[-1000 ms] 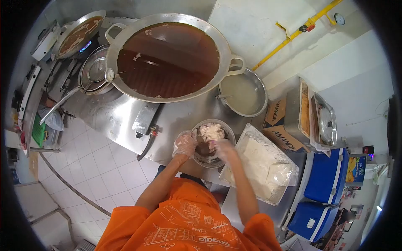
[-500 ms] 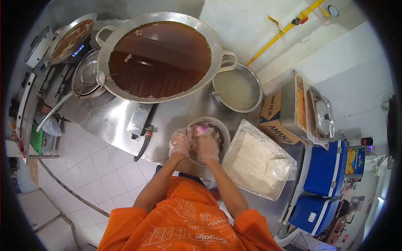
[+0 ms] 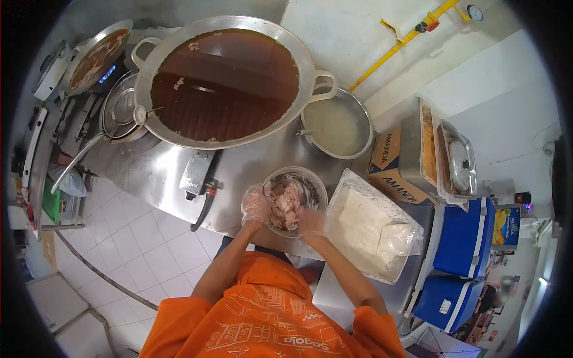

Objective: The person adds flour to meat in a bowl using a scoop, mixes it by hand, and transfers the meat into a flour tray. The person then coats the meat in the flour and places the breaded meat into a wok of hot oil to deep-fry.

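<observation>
- Left hand (image 3: 256,204): gloved, at the bowl's left rim; fingertips partly hidden, so its grip cannot be told.
- Right hand (image 3: 311,222): blurred at the opposite rim; neither its spread nor any hold can be made out.
- Between the two hands: one bowl (image 3: 315,184) on the worktop (image 3: 245,161), containing pale pink pieces (image 3: 287,200), too jumbled to count.
- Right of the hands: one powder-filled tray (image 3: 376,196), partly covered by one clear bag (image 3: 395,238); two blue coolers (image 3: 462,238).
- Beyond the hands: two pans (image 3: 305,71) of brown liquid.
</observation>
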{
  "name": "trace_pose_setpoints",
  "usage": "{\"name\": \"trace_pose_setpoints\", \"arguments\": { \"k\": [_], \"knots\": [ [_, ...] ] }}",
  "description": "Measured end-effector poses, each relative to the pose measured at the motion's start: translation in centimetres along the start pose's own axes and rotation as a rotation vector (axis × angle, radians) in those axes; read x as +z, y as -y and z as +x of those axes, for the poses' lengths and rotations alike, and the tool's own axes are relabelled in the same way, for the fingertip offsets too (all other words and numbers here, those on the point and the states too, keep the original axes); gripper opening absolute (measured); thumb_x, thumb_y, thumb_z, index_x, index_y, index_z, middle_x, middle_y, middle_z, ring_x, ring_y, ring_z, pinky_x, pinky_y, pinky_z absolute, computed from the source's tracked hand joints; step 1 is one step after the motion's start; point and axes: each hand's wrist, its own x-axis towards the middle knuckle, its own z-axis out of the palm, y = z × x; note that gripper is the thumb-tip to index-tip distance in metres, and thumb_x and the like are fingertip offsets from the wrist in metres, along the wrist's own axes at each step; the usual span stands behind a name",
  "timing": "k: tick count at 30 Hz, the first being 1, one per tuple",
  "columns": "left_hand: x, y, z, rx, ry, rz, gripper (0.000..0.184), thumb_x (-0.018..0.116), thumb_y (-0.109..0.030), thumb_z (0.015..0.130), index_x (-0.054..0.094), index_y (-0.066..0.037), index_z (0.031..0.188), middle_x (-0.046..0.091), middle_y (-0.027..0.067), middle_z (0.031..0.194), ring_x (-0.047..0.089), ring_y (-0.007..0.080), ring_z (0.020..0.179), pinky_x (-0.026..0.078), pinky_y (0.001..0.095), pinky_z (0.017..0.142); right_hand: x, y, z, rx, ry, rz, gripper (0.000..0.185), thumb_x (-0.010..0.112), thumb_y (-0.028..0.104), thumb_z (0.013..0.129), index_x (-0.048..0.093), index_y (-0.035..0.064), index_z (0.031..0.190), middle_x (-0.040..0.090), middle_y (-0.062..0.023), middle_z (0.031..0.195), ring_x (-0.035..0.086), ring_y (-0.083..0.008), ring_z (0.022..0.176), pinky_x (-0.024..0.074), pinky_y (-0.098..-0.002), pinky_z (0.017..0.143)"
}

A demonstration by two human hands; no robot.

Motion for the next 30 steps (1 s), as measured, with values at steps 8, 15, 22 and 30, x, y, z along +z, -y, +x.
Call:
{"name": "trace_pose_setpoints", "arguments": {
  "k": [8,15,22,30],
  "knots": [
    [0.4,-0.3,-0.3,0.02,0.044,-0.044,0.045,0.045,-0.041,0.099,0.064,-0.001,0.093,0.065,0.0231,0.092,0.062,0.0401,0.091,0.048,0.0475,0.082,2.9,1.9,5.9,-0.344,0.493,0.526,0.032,0.058,0.026,0.087,0.068,0.0008,0.103,0.071,-0.0133,0.097,0.068,-0.0333,0.083,0.0533,-0.0462,0.067],
    [-0.5,-0.6,0.2,-0.012,0.148,0.024,0.049,0.039,-0.043,0.101,0.064,-0.002,0.092,0.065,0.0223,0.093,0.062,0.0398,0.093,0.048,0.0469,0.084,-3.7,-5.9,2.6,0.284,0.943,1.746,0.019,0.058,0.022,0.092,0.062,0.008,0.079,0.047,0.0032,0.053,0.04,-0.0102,0.037,0.0331,-0.0262,0.036],
    [0.6,-0.2,0.3,-0.001,0.108,0.135,0.052,0.039,-0.045,0.1,0.065,-0.003,0.087,0.067,0.0235,0.09,0.064,0.0414,0.081,0.052,0.0464,0.075,4.6,5.5,5.8,-0.118,0.062,0.402,0.026,0.058,0.016,0.083,0.069,-0.0047,0.096,0.065,-0.0286,0.105,0.067,-0.0293,0.098,0.0528,-0.0418,0.085],
    [-0.1,0.2,-0.3,0.132,0.036,-0.004,0.05,0.045,-0.044,0.098,0.064,-0.003,0.077,0.065,0.0251,0.078,0.064,0.0424,0.074,0.051,0.0476,0.068,-5.7,-2.8,1.9,-0.272,0.253,0.632,0.042,0.057,0.013,0.083,0.057,-0.005,0.121,0.063,-0.0276,0.115,0.063,-0.0282,0.112,0.0448,-0.0396,0.101]
  ]
}}
